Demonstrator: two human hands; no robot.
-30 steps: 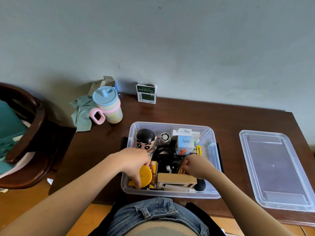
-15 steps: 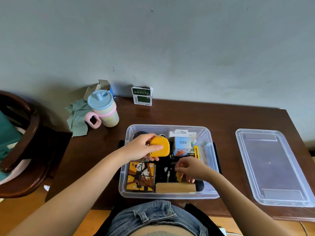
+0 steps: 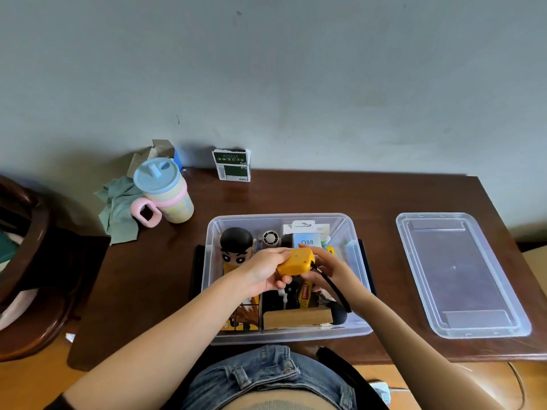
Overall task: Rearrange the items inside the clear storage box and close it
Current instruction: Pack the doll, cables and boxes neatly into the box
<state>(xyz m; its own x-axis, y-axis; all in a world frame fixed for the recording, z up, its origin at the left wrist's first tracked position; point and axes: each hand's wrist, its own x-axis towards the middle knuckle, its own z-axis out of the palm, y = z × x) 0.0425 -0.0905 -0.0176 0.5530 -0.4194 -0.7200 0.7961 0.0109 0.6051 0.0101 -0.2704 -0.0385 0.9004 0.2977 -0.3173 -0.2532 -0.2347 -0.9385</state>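
A dark brown wooden tabletop (image 3: 325, 196) is standing against a pale grey wall, and the clear storage box (image 3: 359, 294) is sitting open at its near edge, right in front of the person. Above the box, the left hand (image 3: 263, 272) is gripping a small yellow gadget (image 3: 296, 262), fingers curled over its left end, while the right hand (image 3: 328, 269) is holding its right end, where a black strap (image 3: 334, 287) is hanging down across the wrist. Inside the box a cartoon figure (image 3: 235, 245) is standing at the far left, a blue carton marked Q88 (image 3: 306, 241) is showing behind the hands, and a wooden block (image 3: 297, 318) is lying along the near wall beside a picture puzzle (image 3: 242, 319). The clear lid (image 3: 461, 273) is lying flat on the tabletop to the right, apart from the box. A lidded pastel cup (image 3: 165, 193), a green cloth (image 3: 117, 208) and a green-and-white packet (image 3: 232, 165) are sitting toward the back left.
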